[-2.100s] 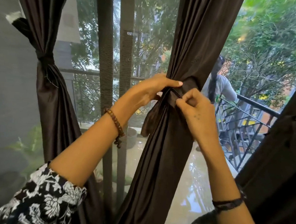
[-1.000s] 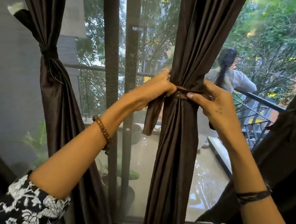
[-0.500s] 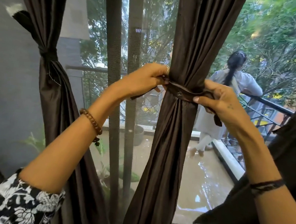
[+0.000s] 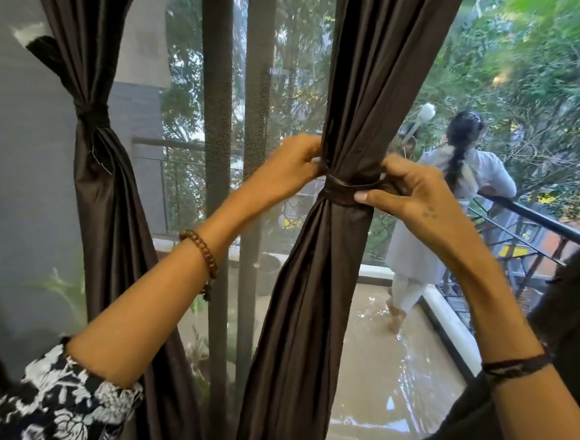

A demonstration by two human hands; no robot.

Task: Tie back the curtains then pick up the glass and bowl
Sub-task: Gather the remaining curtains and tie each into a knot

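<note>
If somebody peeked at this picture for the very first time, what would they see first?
First, the two hands in the middle: the left hand and the right hand grip a tie band wrapped round the middle curtain. To the left hangs another curtain, already tied. Through the window on the right, a person in white stands at a balcony railing among green trees.

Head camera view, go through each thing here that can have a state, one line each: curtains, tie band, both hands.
Dark brown middle curtain: gathered, band wrapped around it, not yet knotted.
Dark brown fabric tie band: pulled around the middle curtain, ends held.
Dark brown left curtain: already tied back.
Left hand: grips the band's left end.
Right hand: pinches the band's right end.
</note>
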